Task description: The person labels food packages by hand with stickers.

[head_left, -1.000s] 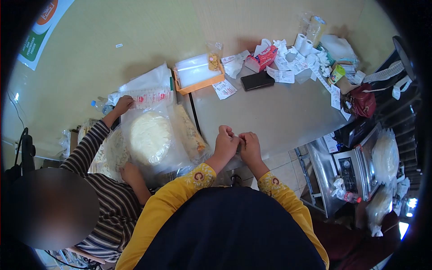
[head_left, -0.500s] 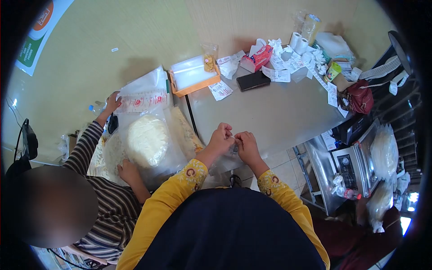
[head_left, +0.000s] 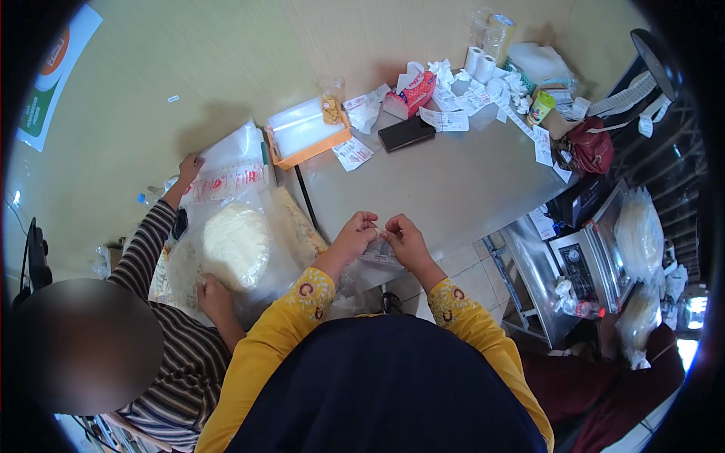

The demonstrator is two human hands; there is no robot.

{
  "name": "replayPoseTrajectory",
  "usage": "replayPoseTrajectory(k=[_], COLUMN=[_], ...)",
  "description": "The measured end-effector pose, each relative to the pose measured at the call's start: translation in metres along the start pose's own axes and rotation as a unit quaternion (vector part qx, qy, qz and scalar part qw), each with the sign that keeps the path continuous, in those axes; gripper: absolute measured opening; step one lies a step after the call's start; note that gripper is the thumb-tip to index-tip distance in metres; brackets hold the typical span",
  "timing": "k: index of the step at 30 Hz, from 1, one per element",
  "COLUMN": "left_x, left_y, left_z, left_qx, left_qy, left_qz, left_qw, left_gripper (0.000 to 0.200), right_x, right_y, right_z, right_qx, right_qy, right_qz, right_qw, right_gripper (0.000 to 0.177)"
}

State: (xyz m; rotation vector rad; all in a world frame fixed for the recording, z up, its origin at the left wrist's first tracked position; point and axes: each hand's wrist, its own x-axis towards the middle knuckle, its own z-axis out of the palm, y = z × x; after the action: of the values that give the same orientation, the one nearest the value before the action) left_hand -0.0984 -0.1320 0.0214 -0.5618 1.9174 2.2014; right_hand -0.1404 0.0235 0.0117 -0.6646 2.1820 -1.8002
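Observation:
Near the front edge of the metal table (head_left: pixel 408 181), my left hand (head_left: pixel 353 237) and my right hand (head_left: pixel 406 243) are close together with fingers pinched. A small clear plastic bag (head_left: pixel 381 255) hangs between them, its upper edge in the fingertips of both. What the bag holds, if anything, is too faint to make out. To the left of my hands lies a large clear bag (head_left: pixel 291 257) around a round, pale mass (head_left: pixel 236 238).
A co-worker in a striped top (head_left: pixel 181 347) sits at left, one hand on the pale mass's bag. Along the wall are an orange-edged tray (head_left: pixel 313 145), a black phone (head_left: pixel 406 134), a red tissue pack (head_left: pixel 411 94) and receipts (head_left: pixel 445 121). An oven-like appliance (head_left: pixel 578 257) stands at right.
My fingertips have moved slightly apart, and more of the clear plastic bag shows between them. The whole view has shifted a little. The co-worker's hands stay about where they were.

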Motion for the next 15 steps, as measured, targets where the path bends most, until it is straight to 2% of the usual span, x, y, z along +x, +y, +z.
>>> replayPoseTrajectory(k=[3,6,15], left_x=[-0.007,-0.007,-0.006], left_y=[0.006,-0.001,-0.006], left_z=[0.0,-0.004,-0.002], left_qx=[-0.094,-0.169,-0.242], left_qy=[0.01,-0.001,0.033], left_qz=[-0.062,-0.066,-0.079], left_qw=[0.994,0.983,0.966], left_gripper=[0.038,0.036,0.032], right_x=[0.001,0.0,0.001], right_y=[0.003,0.007,0.005], right_z=[0.002,0.006,0.004], right_qx=[-0.035,-0.048,-0.038], right_qy=[0.001,0.014,0.011], right_qz=[-0.018,-0.034,-0.077], right_qw=[0.999,0.998,0.996], right_gripper=[0.011,0.011,0.014])
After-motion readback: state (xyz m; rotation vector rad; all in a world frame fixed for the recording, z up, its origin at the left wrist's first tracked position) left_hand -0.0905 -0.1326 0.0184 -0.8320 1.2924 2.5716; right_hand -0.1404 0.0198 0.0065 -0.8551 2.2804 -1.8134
